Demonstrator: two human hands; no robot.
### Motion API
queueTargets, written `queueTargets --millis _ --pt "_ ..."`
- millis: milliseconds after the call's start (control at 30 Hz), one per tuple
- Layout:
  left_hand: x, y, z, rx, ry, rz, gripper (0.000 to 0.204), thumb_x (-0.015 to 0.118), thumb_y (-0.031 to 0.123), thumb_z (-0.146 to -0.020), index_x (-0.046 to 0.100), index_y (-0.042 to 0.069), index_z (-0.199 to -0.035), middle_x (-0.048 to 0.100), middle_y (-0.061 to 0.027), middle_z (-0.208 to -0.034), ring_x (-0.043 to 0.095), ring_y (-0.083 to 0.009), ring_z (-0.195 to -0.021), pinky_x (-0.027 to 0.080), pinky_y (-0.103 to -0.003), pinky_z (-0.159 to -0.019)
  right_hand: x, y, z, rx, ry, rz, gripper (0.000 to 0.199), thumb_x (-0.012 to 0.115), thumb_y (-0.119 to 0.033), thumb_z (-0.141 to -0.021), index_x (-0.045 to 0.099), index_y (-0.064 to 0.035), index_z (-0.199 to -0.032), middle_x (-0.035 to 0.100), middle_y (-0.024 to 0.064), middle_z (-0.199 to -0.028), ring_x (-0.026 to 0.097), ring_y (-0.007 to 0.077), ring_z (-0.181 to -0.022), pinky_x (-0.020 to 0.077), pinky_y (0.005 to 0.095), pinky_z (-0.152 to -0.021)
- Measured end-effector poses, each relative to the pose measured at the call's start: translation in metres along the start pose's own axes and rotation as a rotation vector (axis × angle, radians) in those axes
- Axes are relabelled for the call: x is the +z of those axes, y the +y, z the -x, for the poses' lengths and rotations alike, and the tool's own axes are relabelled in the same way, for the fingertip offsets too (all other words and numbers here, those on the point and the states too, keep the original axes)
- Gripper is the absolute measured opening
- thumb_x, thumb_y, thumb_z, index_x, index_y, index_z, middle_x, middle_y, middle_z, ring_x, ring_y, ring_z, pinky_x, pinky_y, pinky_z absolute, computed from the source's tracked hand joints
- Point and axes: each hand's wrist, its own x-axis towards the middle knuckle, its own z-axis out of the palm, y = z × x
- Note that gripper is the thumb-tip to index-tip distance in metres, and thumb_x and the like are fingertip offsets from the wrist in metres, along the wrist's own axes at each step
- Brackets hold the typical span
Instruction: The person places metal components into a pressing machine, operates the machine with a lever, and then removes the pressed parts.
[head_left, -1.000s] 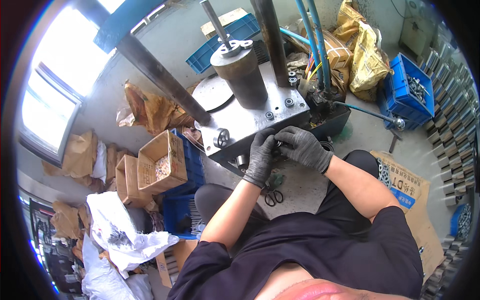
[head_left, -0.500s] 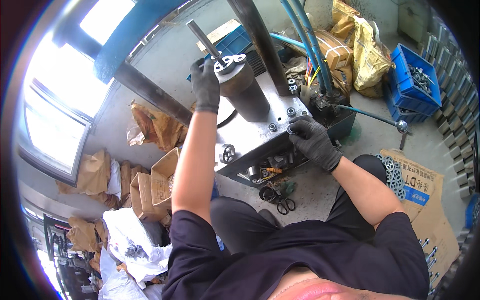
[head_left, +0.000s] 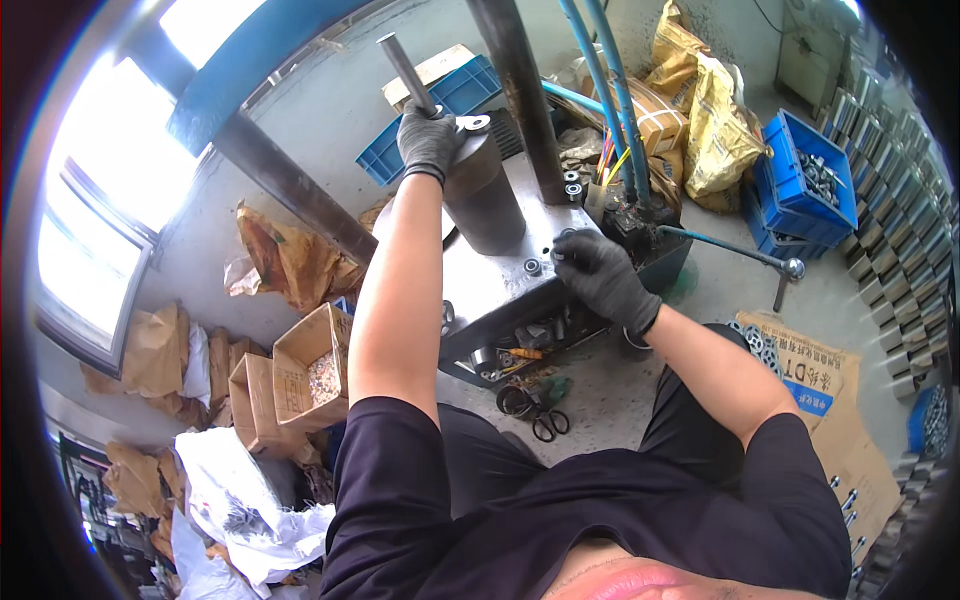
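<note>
the dark cylinder [head_left: 484, 195] stood on the steel plate [head_left: 495, 285], at twelve o'clock from the person. the left hand [head_left: 428, 137] (gloved) was clamped around the lever [head_left: 404, 71] beside the cylinder's top. the right hand [head_left: 596, 275] rested at three o'clock of it, fingers curled on the plate near a small bearing [head_left: 532, 266]; what they pinched i cannot tell.

Your gloved left hand [head_left: 428, 138] grips the thin grey metal rod [head_left: 403, 68] that sticks up, tilted, from the top of the dark round cylinder [head_left: 484, 195], and your gloved right hand [head_left: 600, 275] presses a small ring-shaped bearing [head_left: 560, 253] on the flat grey metal plate [head_left: 490, 285].
</note>
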Motion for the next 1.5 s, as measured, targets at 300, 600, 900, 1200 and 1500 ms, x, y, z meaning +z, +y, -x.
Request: queueTargets --millis 300,600,900,1200,1500 --pt "-0.007 -0.012 -0.004 -0.006 0.026 0.050 0.032 0.081 0.015 -0.085 0.067 0.007 -0.113 0.077 -0.0161 -0.101 0.075 -0.0327 -0.097 0.057 -0.044 -0.087 0.036 -0.037 -0.184 -0.256 0.109 0.358 0.020 0.072 -0.018 -0.094 0.075 -0.0096 -0.112 0.072 0.0167 -0.113 0.072 0.0342 -0.098 0.0580 0.0408 -0.088" --pt "-0.009 -0.007 0.008 0.024 0.052 0.060 0.031 0.081 0.012 -0.086 0.068 0.008 -0.114 0.077 -0.0144 -0.100 0.074 -0.0328 -0.098 0.057 -0.043 -0.089 0.058 -0.003 -0.238 -0.136 0.069 0.655 0.031 0.066 -0.032 -0.100 0.076 -0.0125 -0.123 0.072 0.0175 -0.120 0.070 0.0351 -0.110 0.0543 0.0430 -0.099" --pt "0.005 -0.006 0.014 0.156 0.392 1.139 0.036 0.068 -0.009 -0.091 0.046 0.006 -0.116 0.057 -0.0077 -0.100 0.061 -0.0167 -0.068 0.050 -0.027 -0.046 0.056 0.001 -0.245 -0.257 0.060 0.698 0.032 0.068 -0.037 -0.098 0.078 -0.0154 -0.119 0.073 0.0141 -0.112 0.069 0.0348 -0.108 0.0534 0.0452 -0.100" --pt "-0.008 -0.015 0.017 0.070 0.522 1.381 0.042 0.070 -0.001 -0.094 0.039 0.012 -0.119 0.058 -0.0058 -0.113 0.066 -0.0176 -0.100 0.070 -0.031 -0.074 0.059 -0.010 -0.238 -0.234 0.062 0.675 0.045 0.072 -0.042 -0.095 0.071 -0.0140 -0.131 0.075 0.0138 -0.118 0.066 0.0364 -0.116 0.0504 0.0460 -0.105" --pt "-0.011 -0.008 0.020 0.092 0.363 1.241 0.037 0.068 -0.008 -0.090 0.045 0.012 -0.111 0.055 -0.0023 -0.099 0.062 -0.0134 -0.088 0.065 -0.033 -0.073 0.058 -0.006 -0.246 -0.287 0.018 0.763 0.047 0.073 -0.039 -0.095 0.069 -0.0111 -0.132 0.076 0.0151 -0.113 0.069 0.0367 -0.109 0.0531 0.0461 -0.099"
